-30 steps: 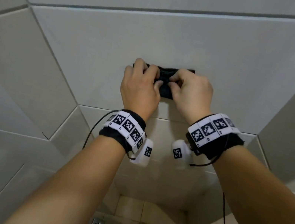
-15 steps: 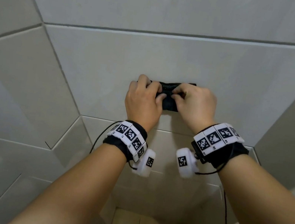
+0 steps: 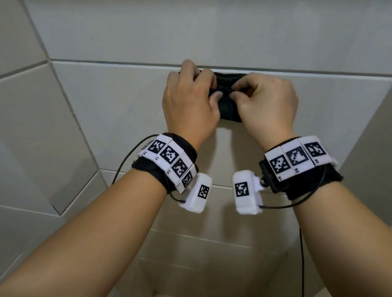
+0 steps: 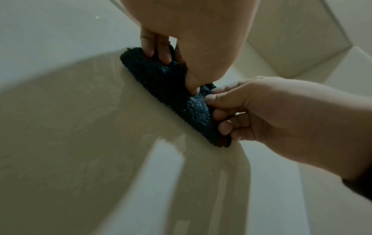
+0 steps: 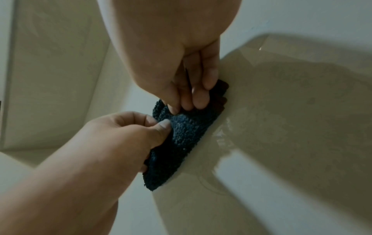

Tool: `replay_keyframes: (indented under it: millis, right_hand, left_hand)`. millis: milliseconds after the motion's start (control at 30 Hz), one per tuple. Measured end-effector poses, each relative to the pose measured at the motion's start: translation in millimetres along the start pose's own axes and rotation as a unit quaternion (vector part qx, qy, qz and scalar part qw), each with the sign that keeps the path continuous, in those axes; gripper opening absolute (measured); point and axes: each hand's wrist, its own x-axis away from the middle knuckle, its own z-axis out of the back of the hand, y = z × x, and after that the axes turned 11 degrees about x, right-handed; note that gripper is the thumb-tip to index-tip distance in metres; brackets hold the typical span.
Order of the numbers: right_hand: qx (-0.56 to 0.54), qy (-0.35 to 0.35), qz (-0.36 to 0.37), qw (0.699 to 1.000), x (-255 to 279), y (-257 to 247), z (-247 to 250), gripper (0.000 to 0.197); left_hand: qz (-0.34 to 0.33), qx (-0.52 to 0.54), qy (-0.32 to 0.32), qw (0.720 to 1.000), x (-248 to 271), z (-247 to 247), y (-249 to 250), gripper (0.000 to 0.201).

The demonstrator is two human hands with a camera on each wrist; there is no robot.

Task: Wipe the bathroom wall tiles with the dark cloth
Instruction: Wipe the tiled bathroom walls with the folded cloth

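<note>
A folded dark cloth (image 3: 225, 106) lies pressed against the beige back wall tile (image 3: 108, 107), its top edge at the horizontal grout line (image 3: 125, 65). My left hand (image 3: 201, 89) grips the cloth's left half with curled fingers and thumb. My right hand (image 3: 250, 95) grips the right half the same way. In the left wrist view the cloth (image 4: 169, 89) sits flat on the wall under my left hand (image 4: 161, 54), with my right hand (image 4: 227, 111) pinching its other end. The right wrist view shows the cloth (image 5: 181, 136), my right hand (image 5: 193, 98) and my left hand (image 5: 153, 128).
Tiled side walls (image 3: 0, 115) close in on the left and right, forming a narrow alcove. A tiled ledge step (image 3: 198, 252) stands below the hands. Wet streaks (image 5: 223, 135) shine on the tile beside the cloth. Black wrist-camera cables (image 3: 304, 270) hang down.
Both hands have slid the cloth up the back wall, from the middle of the tile to the grout line above it. The grip of both hands is unchanged.
</note>
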Motion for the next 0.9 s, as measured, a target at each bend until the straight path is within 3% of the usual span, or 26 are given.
replay_keyframes:
  millis: [300, 533, 733, 900]
  right_hand:
    - [0.004, -0.033, 0.015, 0.999, 2.3, 3.5, -4.5, 0.012]
    - [0.038, -0.089, 0.033, 0.995, 37.9, 8.9, -39.7, 0.011]
    - [0.043, -0.088, 0.031, 0.995, 38.3, 5.6, -45.9, 0.011]
    - [0.044, -0.055, 0.063, 0.996, 22.9, -17.2, -37.8, 0.015]
  left_hand:
    - [-0.018, -0.024, 0.002, 1.0, 8.7, -5.6, -5.3, 0.016]
    - [-0.003, -0.031, -0.052, 0.998, 54.6, -9.6, -30.7, 0.016]
    - [0.01, -0.027, -0.063, 0.998, 58.5, -8.1, -34.1, 0.015]
    - [0.046, 0.002, -0.019, 0.999, 35.7, 7.8, -36.1, 0.014]
